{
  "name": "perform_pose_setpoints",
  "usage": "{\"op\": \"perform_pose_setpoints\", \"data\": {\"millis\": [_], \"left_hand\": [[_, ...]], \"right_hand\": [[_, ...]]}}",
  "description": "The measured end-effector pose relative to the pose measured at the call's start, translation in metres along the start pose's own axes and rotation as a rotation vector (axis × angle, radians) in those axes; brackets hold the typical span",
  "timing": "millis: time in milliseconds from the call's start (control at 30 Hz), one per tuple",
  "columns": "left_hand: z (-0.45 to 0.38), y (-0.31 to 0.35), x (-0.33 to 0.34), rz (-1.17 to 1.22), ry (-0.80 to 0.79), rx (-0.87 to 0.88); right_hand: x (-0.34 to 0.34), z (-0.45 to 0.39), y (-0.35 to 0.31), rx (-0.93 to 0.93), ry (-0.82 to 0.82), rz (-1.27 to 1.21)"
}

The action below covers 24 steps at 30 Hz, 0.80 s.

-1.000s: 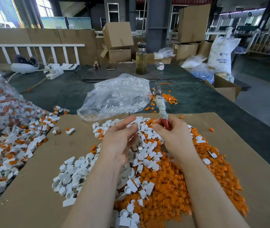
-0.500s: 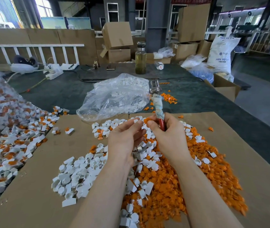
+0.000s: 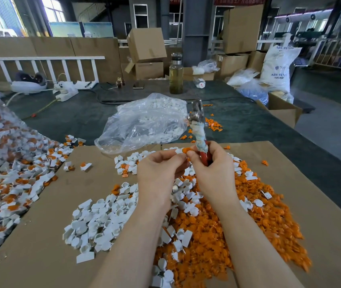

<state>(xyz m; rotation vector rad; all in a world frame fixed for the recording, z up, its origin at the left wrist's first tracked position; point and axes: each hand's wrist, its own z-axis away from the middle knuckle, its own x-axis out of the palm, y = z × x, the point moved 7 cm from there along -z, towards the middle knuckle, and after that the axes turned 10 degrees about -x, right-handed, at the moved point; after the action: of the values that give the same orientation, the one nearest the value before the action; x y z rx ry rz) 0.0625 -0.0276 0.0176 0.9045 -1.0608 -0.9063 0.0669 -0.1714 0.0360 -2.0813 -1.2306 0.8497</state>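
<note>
My left hand (image 3: pixel 158 173) pinches a small white plastic piece (image 3: pixel 179 151) at its fingertips, just above the pile. My right hand (image 3: pixel 211 171) grips the red handle of a small hammer (image 3: pixel 199 129), whose cloth-wrapped shaft and metal head point up and away; its thumb and forefinger also pinch a small orange cap (image 3: pixel 186 150) against the white piece. Both hands hover over a mixed heap: white plastic pieces (image 3: pixel 101 221) on the left, orange caps (image 3: pixel 217 235) on the right, all on a cardboard sheet (image 3: pixel 41 235).
A clear plastic bag of white pieces (image 3: pixel 144 121) lies beyond the cardboard. Assembled white-and-orange pieces (image 3: pixel 9 183) spill from a bag at the left. A glass bottle (image 3: pixel 176 75), power strip (image 3: pixel 65 94), boxes (image 3: pixel 146 50) and a resin sack (image 3: pixel 279 65) stand farther back.
Both hands have risen from the pile and come together. The hammer has tilted more upright, and an orange cap now meets the white piece between the fingertips.
</note>
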Motion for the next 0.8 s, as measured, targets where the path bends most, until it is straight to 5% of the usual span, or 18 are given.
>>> {"op": "perform_pose_setpoints", "data": {"millis": [267, 800], "left_hand": [[0.005, 0.012, 0.001, -0.21, 0.074, 0.226], [0.01, 0.019, 0.001, -0.315, 0.122, 0.387]], "right_hand": [[0.0, 0.0, -0.001, -0.016, 0.0, 0.027], [0.001, 0.0, -0.003, 0.023, 0.026, 0.01]]}}
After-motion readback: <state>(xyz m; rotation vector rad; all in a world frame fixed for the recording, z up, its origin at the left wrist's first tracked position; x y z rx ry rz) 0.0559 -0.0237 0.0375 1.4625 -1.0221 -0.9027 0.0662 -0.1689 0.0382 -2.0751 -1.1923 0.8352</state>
